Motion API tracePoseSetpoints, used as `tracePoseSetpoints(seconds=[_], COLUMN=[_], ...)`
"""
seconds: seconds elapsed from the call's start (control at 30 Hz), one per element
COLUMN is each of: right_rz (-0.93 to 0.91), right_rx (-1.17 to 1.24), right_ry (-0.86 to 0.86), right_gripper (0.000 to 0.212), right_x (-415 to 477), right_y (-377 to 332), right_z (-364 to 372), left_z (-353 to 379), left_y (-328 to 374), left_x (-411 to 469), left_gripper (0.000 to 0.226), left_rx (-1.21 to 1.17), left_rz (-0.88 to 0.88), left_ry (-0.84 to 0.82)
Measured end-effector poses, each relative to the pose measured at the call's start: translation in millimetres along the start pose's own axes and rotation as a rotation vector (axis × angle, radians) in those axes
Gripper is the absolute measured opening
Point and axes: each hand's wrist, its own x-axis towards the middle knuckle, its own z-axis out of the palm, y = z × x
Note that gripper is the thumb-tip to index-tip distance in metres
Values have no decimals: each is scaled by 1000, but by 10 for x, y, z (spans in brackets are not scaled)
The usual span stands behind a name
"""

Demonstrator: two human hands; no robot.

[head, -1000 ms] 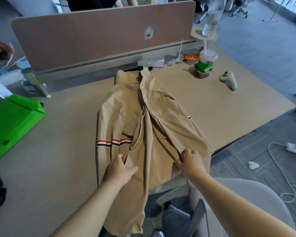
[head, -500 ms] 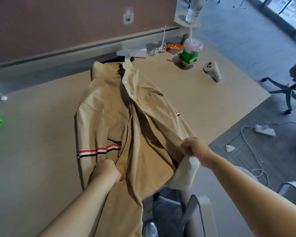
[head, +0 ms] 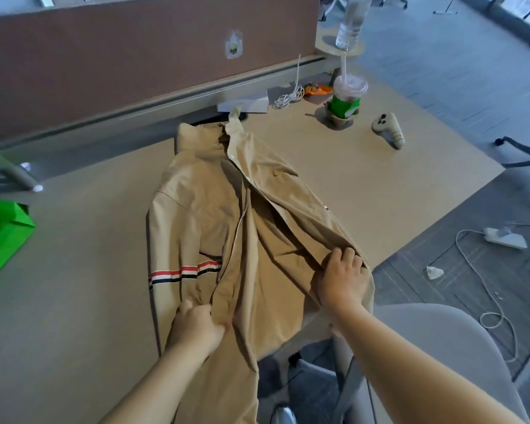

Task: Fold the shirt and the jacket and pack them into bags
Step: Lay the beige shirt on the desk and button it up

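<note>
- The shirt point(head: 236, 240) is seen spread on the desk point(head: 380, 185), collar at 12 o'clock, its hem hanging over the near edge at 6 o'clock.
- Half a second ago the shirt's right edge was lifted clear of the desk in a pinch; it is now laid back down on the desk, inward of where it hung.
- The front is judged to be still getting straightened, with no fold yet made and no packing begun.
- The right hand point(head: 343, 280) is pressed onto the right edge at 4 o'clock, palm down, fingers curled over a ridge of cloth.
- The left hand point(head: 196, 327) is closed on a bunch of cloth at 7 o'clock, just below the striped sleeve band point(head: 184, 273), with the forearm reaching in from the near edge.
- A green bag point(head: 3, 237) is seen at 9 o'clock, well apart from the shirt.
- No jacket can be made out.
</note>
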Motion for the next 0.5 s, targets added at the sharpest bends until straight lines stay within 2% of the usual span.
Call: tracePoseSetpoints(seconds=[0.1, 0.2, 0.37, 0.5], right_rz=[-112, -210, -208, -277], right_rx=[-95, -13, 212, 373], right_ry=[1, -83, -161, -185], right_gripper=[38, 27, 14, 20], right_x=[59, 138, 108, -131], right_y=[191, 375, 457, 441], right_z=[-49, -77, -302, -522], left_z=[24, 53, 89, 204], left_y=[-68, -82, 120, 554], left_x=[-225, -509, -989, -1241], left_gripper=[30, 16, 42, 53], left_rx=[-49, -86, -200, -287], left_rz=[53, 138, 273, 407], left_ry=[-14, 51, 163, 74])
